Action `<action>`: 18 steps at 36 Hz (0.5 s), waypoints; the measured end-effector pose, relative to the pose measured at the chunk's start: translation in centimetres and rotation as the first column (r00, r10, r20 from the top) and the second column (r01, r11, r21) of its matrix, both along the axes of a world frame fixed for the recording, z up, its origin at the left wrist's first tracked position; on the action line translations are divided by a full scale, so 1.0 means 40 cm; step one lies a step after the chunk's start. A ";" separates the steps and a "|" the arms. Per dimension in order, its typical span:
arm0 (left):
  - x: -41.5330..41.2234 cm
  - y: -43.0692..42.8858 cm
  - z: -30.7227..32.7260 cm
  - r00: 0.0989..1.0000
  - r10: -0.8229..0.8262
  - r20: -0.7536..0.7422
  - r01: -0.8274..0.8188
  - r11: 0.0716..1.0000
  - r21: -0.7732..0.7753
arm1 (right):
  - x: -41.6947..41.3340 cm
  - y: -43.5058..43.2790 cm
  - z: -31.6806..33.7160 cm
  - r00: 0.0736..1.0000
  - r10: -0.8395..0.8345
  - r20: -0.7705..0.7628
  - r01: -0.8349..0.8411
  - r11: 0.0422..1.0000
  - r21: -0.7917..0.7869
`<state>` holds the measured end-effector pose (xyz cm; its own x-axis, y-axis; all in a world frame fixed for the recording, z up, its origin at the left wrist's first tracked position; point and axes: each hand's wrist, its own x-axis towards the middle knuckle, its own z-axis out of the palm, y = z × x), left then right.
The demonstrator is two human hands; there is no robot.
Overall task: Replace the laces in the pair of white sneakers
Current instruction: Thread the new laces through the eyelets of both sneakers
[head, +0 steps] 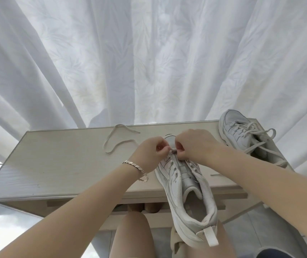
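A white sneaker (187,190) lies with its toe on the pale wooden table (59,164) and its heel out over my lap; its eyelets look bare. My left hand (150,154) and my right hand (193,146) meet over the toe end, each pinching a bit of lace at the lowest eyelets. A loose white lace (115,142) curls on the table left of my hands. A short lace end (217,174) shows right of the shoe. The second sneaker (246,135), laced, sits at the table's far right corner.
White curtains (149,62) hang close behind the table's far edge. A bracelet (137,169) circles my left wrist. My knees (132,237) are under the table's front edge, with tiled floor below.
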<state>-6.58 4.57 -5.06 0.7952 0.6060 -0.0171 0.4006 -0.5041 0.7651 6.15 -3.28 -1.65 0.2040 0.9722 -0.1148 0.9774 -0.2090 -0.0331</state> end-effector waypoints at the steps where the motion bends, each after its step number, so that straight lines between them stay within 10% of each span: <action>1: -0.003 0.002 0.002 1.000 -0.012 -0.008 0.013 0.999 0.043 | 0.005 -0.003 -0.005 0.999 -0.002 -0.044 0.002 1.000 0.004; 10: -0.006 0.008 0.020 0.993 -0.112 -0.033 0.117 0.948 0.296 | 0.049 -0.019 -0.017 0.731 -0.200 -0.652 0.156 0.980 -0.126; 18: 0.024 0.010 0.030 0.956 -0.105 -0.274 0.168 0.962 0.216 | 0.056 -0.006 -0.022 0.661 -0.269 -0.700 0.131 0.961 -0.245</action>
